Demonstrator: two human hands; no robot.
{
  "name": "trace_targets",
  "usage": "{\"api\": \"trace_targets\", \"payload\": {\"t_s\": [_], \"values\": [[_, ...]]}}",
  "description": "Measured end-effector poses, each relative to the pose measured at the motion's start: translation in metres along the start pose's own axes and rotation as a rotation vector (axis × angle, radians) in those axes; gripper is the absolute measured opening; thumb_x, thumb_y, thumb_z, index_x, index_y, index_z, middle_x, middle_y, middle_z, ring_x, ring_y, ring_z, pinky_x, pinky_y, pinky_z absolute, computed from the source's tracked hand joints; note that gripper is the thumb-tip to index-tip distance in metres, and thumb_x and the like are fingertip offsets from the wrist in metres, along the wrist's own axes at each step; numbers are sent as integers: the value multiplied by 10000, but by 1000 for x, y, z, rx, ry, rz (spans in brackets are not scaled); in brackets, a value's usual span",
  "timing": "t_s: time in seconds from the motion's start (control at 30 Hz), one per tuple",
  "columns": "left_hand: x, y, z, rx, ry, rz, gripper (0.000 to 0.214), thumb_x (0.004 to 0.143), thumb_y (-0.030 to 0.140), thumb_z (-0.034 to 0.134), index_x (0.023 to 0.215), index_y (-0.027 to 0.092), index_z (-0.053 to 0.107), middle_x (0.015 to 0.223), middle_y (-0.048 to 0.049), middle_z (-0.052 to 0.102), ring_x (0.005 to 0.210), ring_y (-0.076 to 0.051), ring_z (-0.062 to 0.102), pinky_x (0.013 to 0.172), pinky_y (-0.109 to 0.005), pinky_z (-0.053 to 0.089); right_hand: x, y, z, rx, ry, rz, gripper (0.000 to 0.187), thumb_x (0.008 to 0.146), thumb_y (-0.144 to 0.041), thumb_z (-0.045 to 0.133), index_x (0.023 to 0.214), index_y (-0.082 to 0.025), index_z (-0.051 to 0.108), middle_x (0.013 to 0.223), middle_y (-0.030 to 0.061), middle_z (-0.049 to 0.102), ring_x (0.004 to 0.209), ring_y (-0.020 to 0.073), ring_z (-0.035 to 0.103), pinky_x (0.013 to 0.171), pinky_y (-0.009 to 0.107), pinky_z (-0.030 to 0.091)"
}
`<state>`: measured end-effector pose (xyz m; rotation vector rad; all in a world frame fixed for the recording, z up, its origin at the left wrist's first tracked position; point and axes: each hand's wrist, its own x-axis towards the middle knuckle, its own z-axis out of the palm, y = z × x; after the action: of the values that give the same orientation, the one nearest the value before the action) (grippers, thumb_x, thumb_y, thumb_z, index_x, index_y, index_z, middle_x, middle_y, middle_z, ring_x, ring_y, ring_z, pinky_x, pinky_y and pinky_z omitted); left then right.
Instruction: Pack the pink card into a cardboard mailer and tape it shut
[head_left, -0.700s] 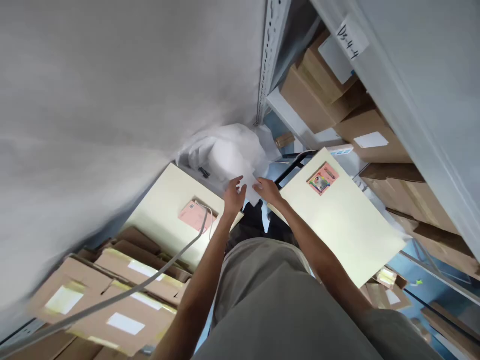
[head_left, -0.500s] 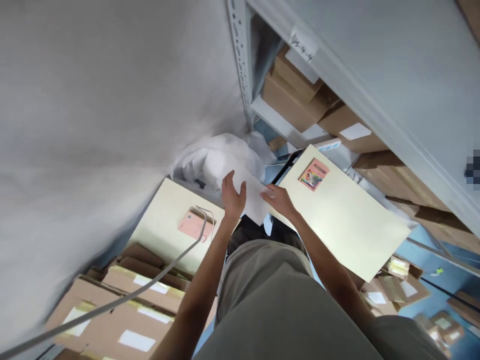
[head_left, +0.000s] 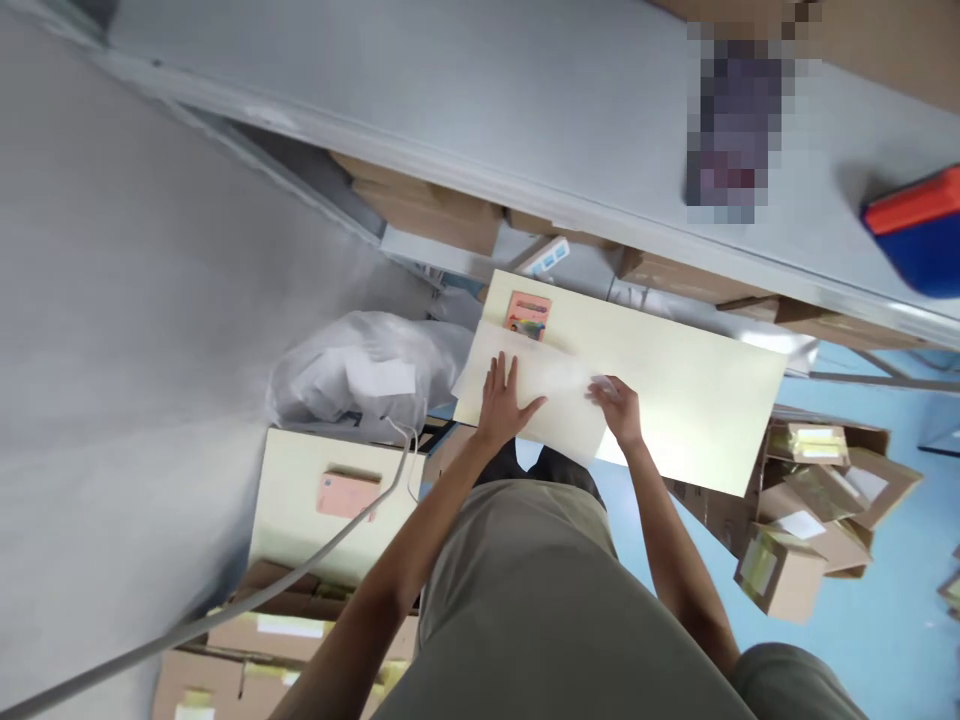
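Left hand (head_left: 506,405): fingers spread, palm down on translucent sheet (head_left: 562,375), which overlies cream desk (head_left: 694,390). Right hand (head_left: 616,405), at its 3 o'clock, pinches the sheet's edge. Pink packet (head_left: 529,308), 12 o'clock, partly under sheet. Plastic bag (head_left: 431,350), 9 o'clock; cartons (head_left: 784,575), 4 o'clock.

On my feed the long cream rectangular board (head_left: 690,400) looks smooth, with a faint sheen where light catches it. The thin translucent white rectangular sheet (head_left: 562,420) over its left end seems like plastic film or foam; I can't tell which. Left of the board, I see a crumpled whitish bag (head_left: 450,345) of filmy, slightly shiny plastic. Beyond the board, the broad flat grey shelf (head_left: 450,110) looks like smooth painted metal. To its lower right, I make out a brown box-shaped carton (head_left: 795,585) in matt cardboard. Below it, the grey-green shirt (head_left: 555,610) is matt cloth.
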<state>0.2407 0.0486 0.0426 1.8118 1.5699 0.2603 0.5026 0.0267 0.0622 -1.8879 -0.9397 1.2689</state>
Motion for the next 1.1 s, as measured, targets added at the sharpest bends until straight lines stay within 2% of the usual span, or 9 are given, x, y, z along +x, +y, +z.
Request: {"api": "trace_targets", "payload": {"t_s": [0.2,0.33,0.47,0.67,0.77,0.87,0.93,1.0,1.1], "values": [[12,66,82,198,-192,139,943,1009,619,648,1729,117,303,1842,-241,58,1720,-410,22,1370,-615,167,11,64,-107,-69,104,65,488,867,-645,731,1087,-209,712,949,107,830,901,308,831,845,425,646],[21,93,123,286,-271,177,903,1002,511,689,1728,129,308,1841,-246,63,1717,-419,33,1358,-634,189,29,100,-165,-244,192,143,402,869,-485,735,1156,-204,730,972,118,848,947,306,821,896,435,629],[29,105,145,366,-309,143,925,973,430,739,1723,108,304,1829,-279,83,1713,-430,66,1353,-620,218,53,124,-203,-344,245,206,391,848,-352,737,1205,-193,749,990,123,848,964,310,799,900,441,622],[32,104,158,386,-320,94,879,962,364,743,1691,85,342,1817,-296,130,1712,-414,102,1344,-575,283,78,145,-232,-353,298,188,411,893,-322,680,1274,-179,735,1010,142,833,940,298,764,889,418,615],[31,103,162,367,-293,99,871,968,386,719,1693,96,334,1816,-288,153,1710,-417,114,1341,-597,288,78,147,-235,-447,369,102,504,959,-372,613,1405,-142,661,1293,224,757,1130,332,734,995,482,593],[29,105,167,367,-265,83,883,979,413,696,1705,96,307,1816,-289,154,1712,-415,105,1343,-601,278,65,139,-216,-625,411,-44,600,1046,-415,518,1559,-103,531,1639,286,492,1487,384,523,1189,582,462],[28,108,171,375,-254,67,903,985,416,689,1706,58,279,1812,-310,133,1714,-417,73,1347,-599,260,50,130,-188,-691,305,-136,645,1093,-430,448,1642,-93,432,1759,267,330,1639,380,314,1275,601,356],[27,111,174,382,-253,52,931,993,416,684,1701,0,246,1802,-343,104,1713,-426,40,1350,-600,242,34,122,-150,-702,162,-183,710,1111,-442,415,1711,-77,310,1818,253,200,1704,363,151,1319,607,281],[27,113,178,377,-262,43,972,998,437,687,1694,-50,216,1786,-381,92,1708,-444,33,1353,-598,227,14,117,-95,-699,-7,-205,760,1114,-430,422,1746,-58,222,1839,239,123,1725,340,67,1354,583,214]]}}
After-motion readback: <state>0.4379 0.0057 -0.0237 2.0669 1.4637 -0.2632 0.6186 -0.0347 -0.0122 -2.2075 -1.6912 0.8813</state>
